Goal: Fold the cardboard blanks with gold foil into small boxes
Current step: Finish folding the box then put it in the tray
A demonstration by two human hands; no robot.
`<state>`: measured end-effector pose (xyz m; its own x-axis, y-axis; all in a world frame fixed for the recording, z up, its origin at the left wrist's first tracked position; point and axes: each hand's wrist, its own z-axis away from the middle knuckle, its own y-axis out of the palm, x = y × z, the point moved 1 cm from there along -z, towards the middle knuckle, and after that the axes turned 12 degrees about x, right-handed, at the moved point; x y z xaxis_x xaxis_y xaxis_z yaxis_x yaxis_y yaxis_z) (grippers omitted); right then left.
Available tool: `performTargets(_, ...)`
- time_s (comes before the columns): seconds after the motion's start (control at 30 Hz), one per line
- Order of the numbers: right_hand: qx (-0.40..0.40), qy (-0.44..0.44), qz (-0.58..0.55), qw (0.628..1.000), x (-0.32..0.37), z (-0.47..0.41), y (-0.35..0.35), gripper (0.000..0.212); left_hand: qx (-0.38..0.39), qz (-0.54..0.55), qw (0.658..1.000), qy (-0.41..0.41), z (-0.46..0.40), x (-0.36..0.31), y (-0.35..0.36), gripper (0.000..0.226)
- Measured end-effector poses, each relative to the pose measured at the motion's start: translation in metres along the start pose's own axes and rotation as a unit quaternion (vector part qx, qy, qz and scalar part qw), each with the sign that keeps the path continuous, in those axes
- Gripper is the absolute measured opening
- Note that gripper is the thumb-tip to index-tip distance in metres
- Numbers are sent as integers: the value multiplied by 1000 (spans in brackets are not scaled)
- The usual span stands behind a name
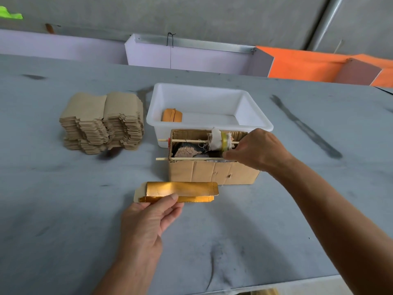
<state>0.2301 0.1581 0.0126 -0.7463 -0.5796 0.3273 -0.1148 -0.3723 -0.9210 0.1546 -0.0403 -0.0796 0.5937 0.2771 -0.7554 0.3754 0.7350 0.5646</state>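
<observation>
Starting at the left, we are looking at a tall stack of flat brown cardboard blanks (102, 122) waiting on the grey table (63, 199), so most of the folding is lying ahead of us. Nearer the middle, our left hand (146, 216) is pinching a long gold-foil cardboard blank (180, 193) by its near edge, thumb on top, with one long flap partly turned up; the blank is resting on the table just in front of an open brown cardboard box (212, 171). Behind that, a white plastic tub (255, 124) is holding only one folded orange-gold box (171, 115). At the right, our right hand (257, 150) is reaching into the open box, fingertips curled, perhaps pinching tape from a roll (221, 141); we cannot tell.
</observation>
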Motion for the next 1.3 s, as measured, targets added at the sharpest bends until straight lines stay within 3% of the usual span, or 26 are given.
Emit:
performTargets(0.13, 36, 7, -2, 999, 9, -7, -2, 42, -1, -2, 1000, -3, 0, 0, 1, 12)
performTargets(0.53, 140, 66, -117, 981, 17, -14, -11, 23, -4, -12, 1000, 5, 1, 0, 1, 14)
performTargets(0.77, 116, 63, -115, 985, 14, -11, -17, 24, -4, -15, 1000, 8, -1, 1, 1, 14)
performTargets(0.87, 75, 27, -32, 996, 14, -6, -16, 33, -3, -18, 1000, 10, -1, 1, 1, 14)
performTargets(0.97, 9, -18, 56, 998, 16, -1, -13, 6, -3, -19, 1000, 12, -1, 1, 0, 14)
performTargets(1.03, -36, -30, 77, 996, 17, 4, -10, 14, 2, -21, 1000, 11, -2, 2, -1, 14)
performTargets(1.3, -52, -62, 32, 996, 19, 17, -12, 18, 4, -25, 1000, 8, -3, 3, -2, 14)
